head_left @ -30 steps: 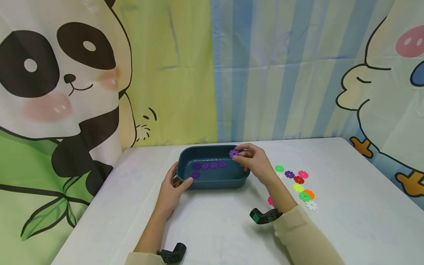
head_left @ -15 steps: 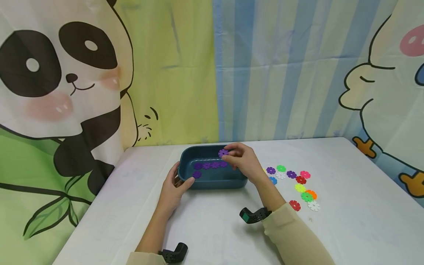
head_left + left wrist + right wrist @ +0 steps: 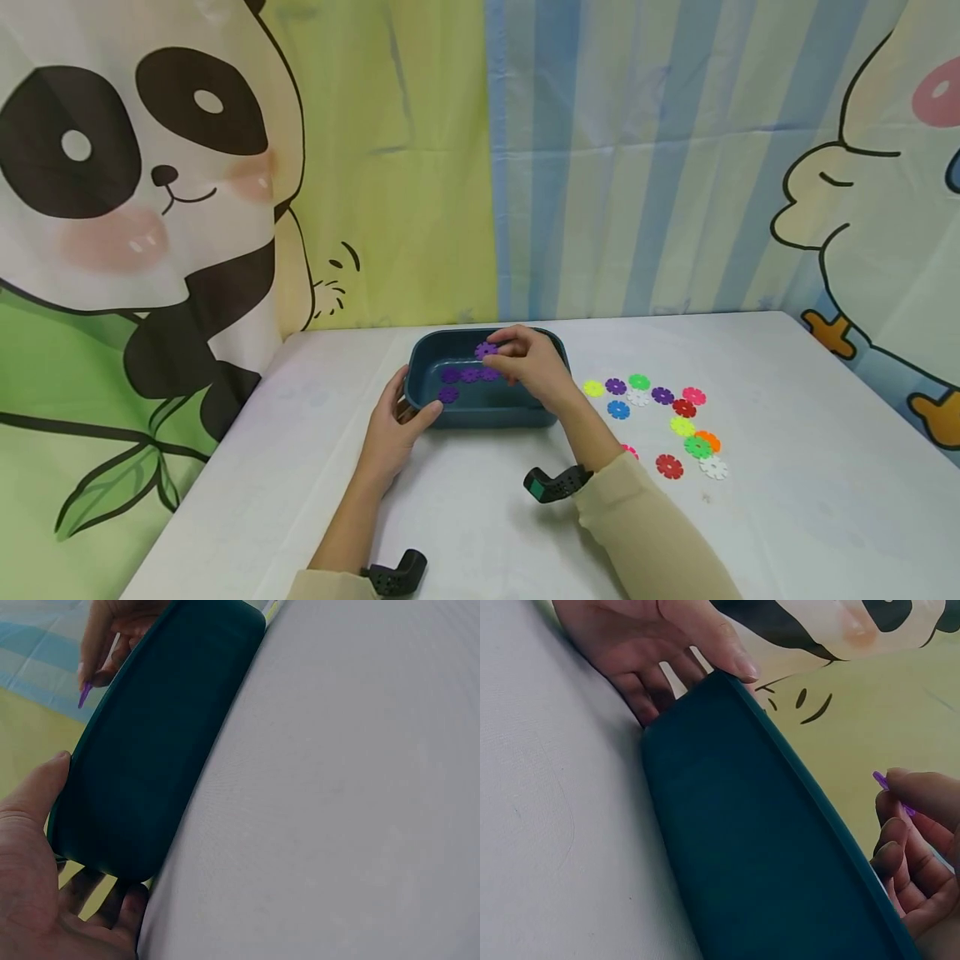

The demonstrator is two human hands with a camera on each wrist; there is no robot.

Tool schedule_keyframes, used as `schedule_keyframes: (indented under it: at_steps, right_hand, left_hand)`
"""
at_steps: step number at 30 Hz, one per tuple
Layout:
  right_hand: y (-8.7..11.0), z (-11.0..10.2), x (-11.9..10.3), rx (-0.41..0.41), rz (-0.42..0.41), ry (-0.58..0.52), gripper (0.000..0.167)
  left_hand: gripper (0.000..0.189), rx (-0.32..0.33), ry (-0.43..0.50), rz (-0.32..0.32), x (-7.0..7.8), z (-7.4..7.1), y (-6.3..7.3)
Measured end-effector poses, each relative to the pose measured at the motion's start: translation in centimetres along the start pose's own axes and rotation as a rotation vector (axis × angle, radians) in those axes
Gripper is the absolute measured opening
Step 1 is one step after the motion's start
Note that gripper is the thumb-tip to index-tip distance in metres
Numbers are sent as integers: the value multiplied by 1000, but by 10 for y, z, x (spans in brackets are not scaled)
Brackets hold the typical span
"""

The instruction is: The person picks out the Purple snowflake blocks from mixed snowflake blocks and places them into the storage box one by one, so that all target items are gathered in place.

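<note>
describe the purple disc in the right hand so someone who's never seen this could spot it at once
On the white table, find the dark teal tray near the far edge. Over it, the right hand pinches the purple disc with the notched rim. The other purple discs lie in the tray or on the table; only this one is held up.

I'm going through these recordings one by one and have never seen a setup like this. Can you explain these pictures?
There's no machine: a person works with two bare hands. The head camera looks forward and down; a camera on each wrist looks at that hand's work. On the white table stands a dark teal tray with purple discs inside; loose coloured discs lie to its right. The left hand grips the tray's left end, and the right hand pinches another purple disc over it.
</note>
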State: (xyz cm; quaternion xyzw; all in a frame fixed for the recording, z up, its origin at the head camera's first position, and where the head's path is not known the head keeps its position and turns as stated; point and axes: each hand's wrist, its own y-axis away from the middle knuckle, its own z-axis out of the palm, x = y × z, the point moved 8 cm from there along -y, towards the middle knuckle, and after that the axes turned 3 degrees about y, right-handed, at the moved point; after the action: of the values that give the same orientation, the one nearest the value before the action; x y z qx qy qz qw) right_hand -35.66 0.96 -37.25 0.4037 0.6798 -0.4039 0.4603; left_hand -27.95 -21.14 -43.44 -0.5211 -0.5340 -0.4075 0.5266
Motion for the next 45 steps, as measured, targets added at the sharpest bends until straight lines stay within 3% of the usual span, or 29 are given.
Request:
schedule_keyframes:
  at_steps: [17, 30, 38, 45]
  right_hand:
    - [-17, 27, 9, -121, 109, 141, 31]
    - [-26, 42, 25, -231, 178, 428, 27]
    - [-26, 47, 24, -250, 162, 555, 25]
    - [-25, 49, 24, -259, 164, 570, 32]
  left_hand:
    - [83, -4, -4, -9, 2, 0, 1]
    - [83, -2, -9, -17, 1, 0, 1]
    - [84, 0, -8, -19, 1, 0, 1]
    - [82, -2, -4, -14, 2, 1, 1]
